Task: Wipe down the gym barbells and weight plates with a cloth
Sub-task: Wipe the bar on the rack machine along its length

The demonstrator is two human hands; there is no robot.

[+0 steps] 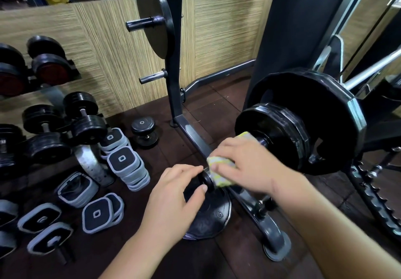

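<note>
Your R hand (pixel 245 166) fingers curled round yellow cloth (pixel 220 174) on barbell sleeve (pixel 261 141), your L hand (pixel 175 198) thumb & fingers pinching sleeve's end cap (pixel 207 180), black weight plates (pixel 303 122) loaded just beyond cloth

Two hands and two forearms are seen in the lower half of the frame. The left hand (pixel 173 194) is found just below the centre, and its forearm (pixel 138 250) is cut off by the bottom edge, left of centre. The right hand (pixel 245 163) is found slightly right of centre, and its forearm (pixel 325 224) is cut off at the lower right corner. Both forearms are shown bare along their whole visible length. Short, plain nails are seen on the left thumb and the right forefinger. A thin slanted line is marked on the right wrist.
</note>
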